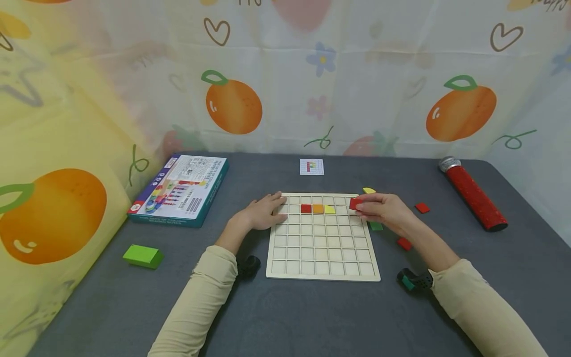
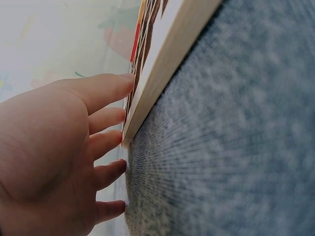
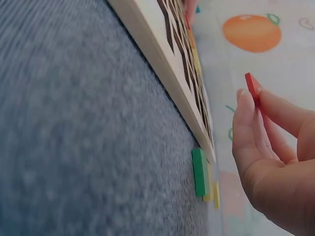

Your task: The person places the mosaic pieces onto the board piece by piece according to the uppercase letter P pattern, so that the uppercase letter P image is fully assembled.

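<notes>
Here, left to right: one green block (image 1: 143, 256) near the desk's left edge, one game box (image 1: 180, 189) behind it. Left hand (image 1: 263, 211) lies flat, fingers spread, on the grid board's (image 1: 322, 262) left rim. Board holds three tiles in its top row: red (image 1: 306, 208), orange (image 1: 317, 208), yellow (image 1: 329, 209). Right hand (image 1: 384, 209) pinches one red tile (image 1: 355, 204) over the board's top right corner. Two loose red pieces (image 1: 422, 208) lie right; one red tube (image 1: 473, 193) at the far right corner.

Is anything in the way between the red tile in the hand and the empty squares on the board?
Nothing visible. The right hand pinches the red tile at the board's right edge, with empty squares just beside it.
</notes>
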Action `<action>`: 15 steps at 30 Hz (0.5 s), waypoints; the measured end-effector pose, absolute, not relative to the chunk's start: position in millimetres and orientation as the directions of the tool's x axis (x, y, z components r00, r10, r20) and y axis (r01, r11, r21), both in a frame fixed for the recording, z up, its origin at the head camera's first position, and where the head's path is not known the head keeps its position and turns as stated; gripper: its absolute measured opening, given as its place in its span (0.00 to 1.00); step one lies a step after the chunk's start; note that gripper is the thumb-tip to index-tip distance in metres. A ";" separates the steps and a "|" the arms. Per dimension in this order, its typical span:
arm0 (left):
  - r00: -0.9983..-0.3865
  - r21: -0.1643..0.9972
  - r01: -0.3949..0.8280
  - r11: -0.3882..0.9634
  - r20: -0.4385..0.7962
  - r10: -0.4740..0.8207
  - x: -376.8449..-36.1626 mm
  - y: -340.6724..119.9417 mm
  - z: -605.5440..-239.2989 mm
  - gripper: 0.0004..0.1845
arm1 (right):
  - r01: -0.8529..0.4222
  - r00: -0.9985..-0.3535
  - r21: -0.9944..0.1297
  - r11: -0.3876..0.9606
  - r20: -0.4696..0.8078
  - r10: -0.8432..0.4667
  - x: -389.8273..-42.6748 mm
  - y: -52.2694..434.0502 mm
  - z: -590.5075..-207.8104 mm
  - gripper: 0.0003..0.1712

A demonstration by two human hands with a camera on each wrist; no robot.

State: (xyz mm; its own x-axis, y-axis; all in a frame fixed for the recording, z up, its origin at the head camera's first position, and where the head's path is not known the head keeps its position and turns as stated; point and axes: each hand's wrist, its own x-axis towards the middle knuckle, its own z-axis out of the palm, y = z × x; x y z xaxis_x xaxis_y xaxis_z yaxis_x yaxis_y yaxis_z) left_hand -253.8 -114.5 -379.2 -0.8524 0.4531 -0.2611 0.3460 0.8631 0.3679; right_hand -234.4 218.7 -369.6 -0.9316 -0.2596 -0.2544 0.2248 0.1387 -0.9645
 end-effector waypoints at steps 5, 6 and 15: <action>-0.853 0.369 0.342 0.864 -0.263 0.450 -253.3 -114.3 -378.5 0.34 | 0.227 -0.921 -0.959 0.171 -0.269 -0.283 -237.7 209.1 -371.0 0.29; -0.853 0.369 0.341 0.865 -0.264 0.449 -253.3 -114.3 -378.2 0.34 | 0.229 -0.918 -0.958 0.174 -0.272 -0.288 -238.3 206.9 -371.4 0.29; -0.859 0.366 0.340 0.866 -0.255 0.445 -251.9 -113.5 -378.1 0.34 | 0.246 -0.902 -0.957 0.156 -0.285 -0.323 -239.6 186.6 -375.4 0.26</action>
